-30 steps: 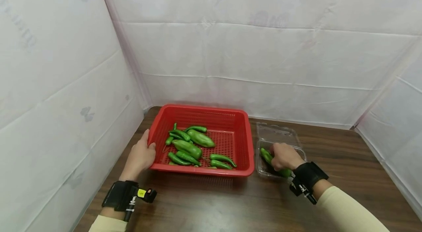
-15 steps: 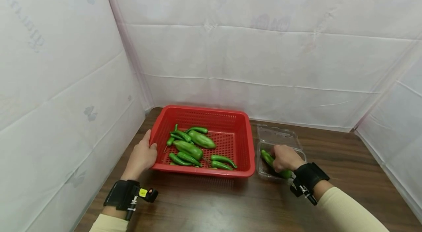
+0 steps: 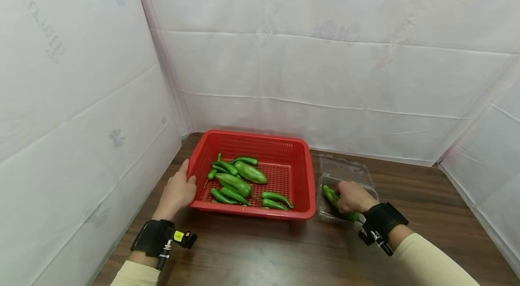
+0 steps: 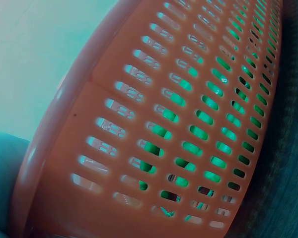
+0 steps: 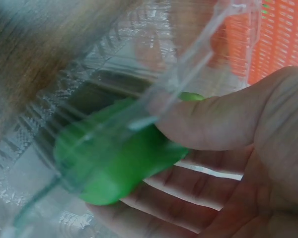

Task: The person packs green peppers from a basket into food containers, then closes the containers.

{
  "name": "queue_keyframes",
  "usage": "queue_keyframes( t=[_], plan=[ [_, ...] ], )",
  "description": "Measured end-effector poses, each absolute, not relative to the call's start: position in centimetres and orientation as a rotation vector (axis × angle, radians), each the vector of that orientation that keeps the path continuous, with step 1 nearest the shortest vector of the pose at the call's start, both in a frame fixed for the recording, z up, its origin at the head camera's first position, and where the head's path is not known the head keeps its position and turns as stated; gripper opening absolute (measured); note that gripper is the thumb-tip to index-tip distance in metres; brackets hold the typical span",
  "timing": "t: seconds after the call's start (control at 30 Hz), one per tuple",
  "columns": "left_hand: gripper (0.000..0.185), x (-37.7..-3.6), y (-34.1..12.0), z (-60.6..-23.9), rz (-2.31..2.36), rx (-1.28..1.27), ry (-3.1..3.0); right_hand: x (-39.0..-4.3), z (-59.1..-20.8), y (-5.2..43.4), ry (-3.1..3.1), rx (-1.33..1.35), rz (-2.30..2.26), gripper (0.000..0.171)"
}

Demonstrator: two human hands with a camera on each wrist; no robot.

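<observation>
Lower right, the right hand (image 3: 351, 196) pinches a green pepper (image 5: 124, 171) in the clear box (image 3: 345, 168) — thumb one side, fingers the other. Lower left, the left hand (image 3: 176, 193) grips the red basket (image 3: 252, 212) (maybe to keep it still).

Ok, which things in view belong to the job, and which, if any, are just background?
Seemingly part of the job:
red basket, holding green peppers
open clear plastic box
pepper gripped by the right hand
left hand, at the basket's left rim

Just background:
wooden table
white sheeting
black wrist straps
</observation>
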State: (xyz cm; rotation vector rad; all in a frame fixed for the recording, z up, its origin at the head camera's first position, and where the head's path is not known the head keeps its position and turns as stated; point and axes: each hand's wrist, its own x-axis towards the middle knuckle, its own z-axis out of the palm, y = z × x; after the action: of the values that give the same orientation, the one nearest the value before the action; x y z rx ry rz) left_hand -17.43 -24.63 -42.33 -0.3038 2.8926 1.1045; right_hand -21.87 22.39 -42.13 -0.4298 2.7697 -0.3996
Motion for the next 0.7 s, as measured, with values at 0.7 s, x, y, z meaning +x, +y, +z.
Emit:
queue_keyframes(
  t=[0.7],
  plan=[
    [0.069,-17.3,-24.6,-42.2,1.120,-0.325,2.878,-22.6,-35.7,21.1,2.770,-0.473,-0.346,0.058]
  ],
)
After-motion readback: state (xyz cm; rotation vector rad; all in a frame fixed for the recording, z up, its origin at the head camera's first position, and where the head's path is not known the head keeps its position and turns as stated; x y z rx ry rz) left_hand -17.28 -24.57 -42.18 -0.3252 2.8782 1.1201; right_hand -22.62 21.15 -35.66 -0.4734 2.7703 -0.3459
